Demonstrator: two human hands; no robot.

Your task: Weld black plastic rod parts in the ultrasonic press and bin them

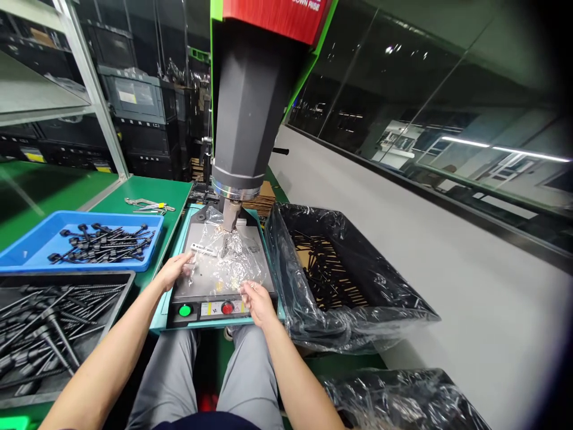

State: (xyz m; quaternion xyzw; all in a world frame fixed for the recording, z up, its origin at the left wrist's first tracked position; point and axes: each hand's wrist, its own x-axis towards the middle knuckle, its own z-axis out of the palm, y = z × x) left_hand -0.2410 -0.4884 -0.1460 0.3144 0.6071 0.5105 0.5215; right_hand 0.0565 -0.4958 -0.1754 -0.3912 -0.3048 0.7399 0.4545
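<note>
A crinkled sheet of clear plastic film [208, 272] lies over the metal base plate of a bench press machine [242, 119]. My left hand [173, 271] is at the plate's left side with its fingers stretched out, by the film's edge and a white printed strip [203, 249]. At the front right of the plate, my right hand [258, 302] has thumb and fingers pinched together at the film's edge. The machine's metal tool head [231, 215] comes down over a small upright fixture [224, 243], partly hidden by glare and film.
A blue tray [27, 243] and a dark tray [128, 283] to the left hold black long-stemmed parts. To the right, a plastic-lined bin [380, 278] contains similar parts. Green [184, 310] and red [227, 307] buttons face me. Pliers [145, 203] lie on the green table.
</note>
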